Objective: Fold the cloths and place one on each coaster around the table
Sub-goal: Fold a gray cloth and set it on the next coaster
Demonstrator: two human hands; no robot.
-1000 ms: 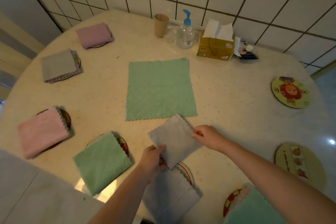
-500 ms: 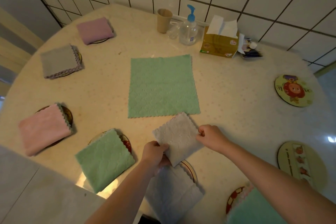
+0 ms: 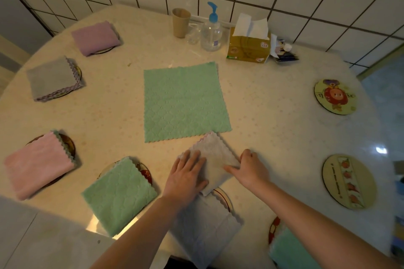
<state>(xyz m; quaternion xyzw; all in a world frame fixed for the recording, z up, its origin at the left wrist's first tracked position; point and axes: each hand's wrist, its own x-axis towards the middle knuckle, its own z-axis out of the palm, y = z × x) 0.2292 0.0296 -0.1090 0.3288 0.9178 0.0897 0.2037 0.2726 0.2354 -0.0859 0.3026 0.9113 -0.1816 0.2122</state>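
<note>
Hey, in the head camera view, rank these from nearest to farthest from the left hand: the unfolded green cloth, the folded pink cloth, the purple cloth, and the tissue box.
From the left hand:
1. Unfolded green cloth, just ahead at the table's middle.
2. Folded pink cloth, on the left edge.
3. Tissue box and purple cloth, both at the far side, too close to call.

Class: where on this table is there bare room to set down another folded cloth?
Two coasters at the right are bare: the lion coaster and the strawberry coaster. Tabletop between them and the spread green cloth is free. The left side is crowded.
</note>
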